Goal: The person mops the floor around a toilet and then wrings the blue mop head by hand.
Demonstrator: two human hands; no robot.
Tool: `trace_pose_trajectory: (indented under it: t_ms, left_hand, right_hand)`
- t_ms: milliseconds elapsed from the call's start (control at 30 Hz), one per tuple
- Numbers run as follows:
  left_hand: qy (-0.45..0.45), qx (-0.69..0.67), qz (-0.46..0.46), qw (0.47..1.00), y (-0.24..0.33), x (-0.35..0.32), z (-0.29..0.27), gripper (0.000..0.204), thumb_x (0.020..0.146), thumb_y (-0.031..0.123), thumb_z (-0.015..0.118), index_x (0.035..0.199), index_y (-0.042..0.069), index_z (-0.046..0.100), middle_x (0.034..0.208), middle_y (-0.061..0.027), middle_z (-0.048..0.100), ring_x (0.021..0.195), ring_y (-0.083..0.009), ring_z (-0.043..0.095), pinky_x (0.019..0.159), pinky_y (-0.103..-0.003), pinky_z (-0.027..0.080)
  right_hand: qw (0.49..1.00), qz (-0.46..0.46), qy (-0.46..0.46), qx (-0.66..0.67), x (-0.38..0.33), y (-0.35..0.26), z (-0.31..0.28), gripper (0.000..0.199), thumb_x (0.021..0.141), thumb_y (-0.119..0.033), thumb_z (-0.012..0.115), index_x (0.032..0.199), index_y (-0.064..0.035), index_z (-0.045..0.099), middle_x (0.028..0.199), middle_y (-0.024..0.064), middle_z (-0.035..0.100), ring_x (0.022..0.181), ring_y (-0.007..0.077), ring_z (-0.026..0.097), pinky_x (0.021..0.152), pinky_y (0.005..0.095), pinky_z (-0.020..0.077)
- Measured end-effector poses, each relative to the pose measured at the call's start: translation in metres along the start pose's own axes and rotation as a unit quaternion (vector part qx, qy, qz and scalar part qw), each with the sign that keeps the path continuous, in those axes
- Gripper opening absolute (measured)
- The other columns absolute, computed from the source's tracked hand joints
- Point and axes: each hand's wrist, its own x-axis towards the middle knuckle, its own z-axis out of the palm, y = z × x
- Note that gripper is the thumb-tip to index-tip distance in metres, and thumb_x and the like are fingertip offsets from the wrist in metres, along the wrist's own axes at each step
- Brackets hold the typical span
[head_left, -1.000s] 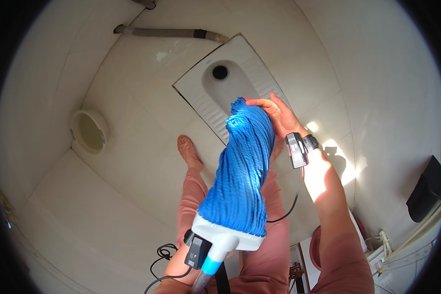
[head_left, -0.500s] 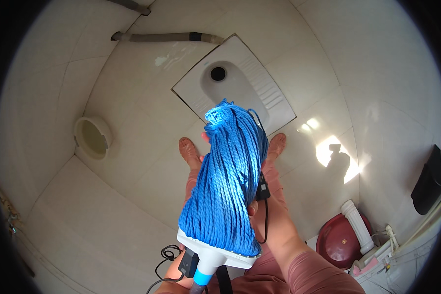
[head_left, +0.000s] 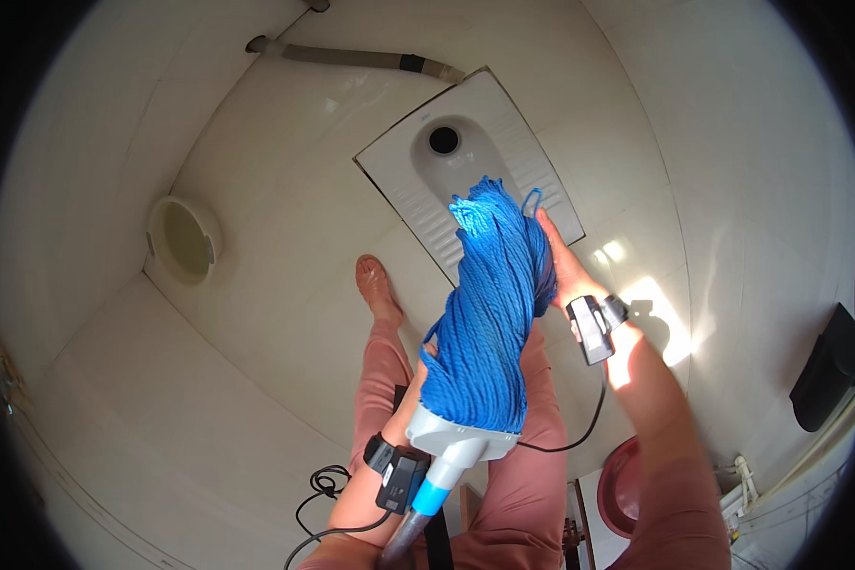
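A mop [head_left: 484, 313] with thick blue string strands is raised in front of me, its strands pointing away and twisted together. Its pale head plate [head_left: 461, 439] and metal handle [head_left: 404, 537] point back toward my body. My right hand [head_left: 562, 266] grips the right side of the strands near their far end, thumb showing, fingers behind them. At the left edge of the strands, my left hand [head_left: 428, 363] holds them from beneath and is mostly hidden. Black devices with cables are strapped to my left wrist [head_left: 401, 480] and right wrist [head_left: 594, 326].
A squat toilet [head_left: 399, 171] is set in the tiled floor beyond the mop. A grey pipe [head_left: 351, 58] runs to its far corner. At the left wall stands a pale bucket [head_left: 209, 223]; a dark red basin [head_left: 619, 489] is at lower right. A black object [head_left: 824, 370] is on the right wall.
My right hand has come out from behind the mop to the right side of its strands. The mop has shifted right and away, and its strands are more twisted and gathered.
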Motion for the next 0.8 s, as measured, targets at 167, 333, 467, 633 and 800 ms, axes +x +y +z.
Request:
trace_pose_trajectory:
  t_ms: [167,333,467,633,800]
  left_hand:
    - [-0.102,0.186,0.036,0.976,0.038,-0.016,0.114,0.074,0.079,0.02,0.054,0.135,0.009,0.006,0.129,-0.0098,0.03,0.115,-0.0178,0.034,0.095,-0.03,0.029]
    - [-0.052,0.326,0.076,0.941,0.025,-0.005,0.116,0.084,0.069,0.006,0.058,0.134,0.006,0.005,0.127,-0.0085,0.033,0.113,-0.0159,0.037,0.095,-0.027,0.028]
    - [-0.006,0.354,-0.022,0.935,0.028,-0.008,0.134,0.085,0.068,0.003,0.057,0.134,0.005,0.004,0.12,-0.0119,0.038,0.105,-0.0166,0.045,0.08,-0.026,0.043]
    - [0.037,0.444,0.156,0.882,0.023,-0.011,0.14,0.088,0.069,0.003,0.056,0.134,0.008,-0.002,0.122,-0.0153,0.034,0.105,-0.0177,0.044,0.078,-0.027,0.044]
    - [-0.073,0.535,0.256,0.802,0.029,0.001,0.136,0.089,0.069,0.003,0.054,0.134,0.012,-0.006,0.13,-0.0167,0.024,0.116,-0.0203,0.033,0.094,-0.029,0.031]
  right_hand:
    - [0.939,-0.131,0.004,-0.317,0.002,-0.029,-0.021,0.044,0.081,-0.04,0.053,0.105,-0.0028,0.052,0.091,0.0068,0.058,0.086,0.014,0.055,0.077,0.027,0.0441]
    - [0.877,-0.076,0.044,-0.472,0.003,-0.04,0.0,0.022,0.078,-0.022,0.053,0.082,-0.0014,0.058,0.077,0.007,0.06,0.07,0.012,0.051,0.062,0.0262,0.0408]
    - [0.759,-0.093,0.009,-0.644,0.009,-0.043,0.003,0.02,0.073,-0.018,0.054,0.081,0.0005,0.059,0.078,0.0163,0.061,0.073,0.0191,0.057,0.065,0.0299,0.0423]
    - [0.719,-0.058,0.066,-0.69,0.014,-0.044,-0.003,0.033,0.071,-0.029,0.062,0.081,0.0016,0.056,0.069,0.0108,0.059,0.064,0.0103,0.052,0.059,0.0276,0.0423]
    - [0.749,-0.075,0.07,-0.655,0.007,-0.048,0.009,0.038,0.072,-0.03,0.062,0.083,0.0047,0.055,0.074,0.0097,0.059,0.067,0.0096,0.053,0.059,0.0255,0.0418]
